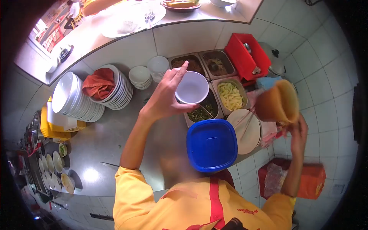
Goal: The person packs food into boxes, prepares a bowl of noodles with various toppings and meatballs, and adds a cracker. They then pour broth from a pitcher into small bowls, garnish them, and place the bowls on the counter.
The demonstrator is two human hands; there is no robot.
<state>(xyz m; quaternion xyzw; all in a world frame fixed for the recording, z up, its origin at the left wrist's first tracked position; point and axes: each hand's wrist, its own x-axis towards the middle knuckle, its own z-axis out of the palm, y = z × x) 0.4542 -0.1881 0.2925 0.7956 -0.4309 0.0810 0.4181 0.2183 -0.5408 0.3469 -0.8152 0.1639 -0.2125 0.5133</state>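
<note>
My left hand grips a small white bowl by its sides, thumb and fingers apart around it. The bowl looks empty and hangs over the metal pans, above one with chopped green herbs. At the right, my right hand is closed on an orange-brown plastic jug, which is tilted and smeared by motion; what is inside it cannot be seen. A square blue plastic tub sits at the counter's front edge, below the bowl. Beside it lies a round white lid or plate with a thin utensil across it.
Pans of sliced pale-green vegetable and brown food stand behind. A red bin is at the back right. Stacked plates with a red cloth and small bowls stand left. A raised shelf runs behind.
</note>
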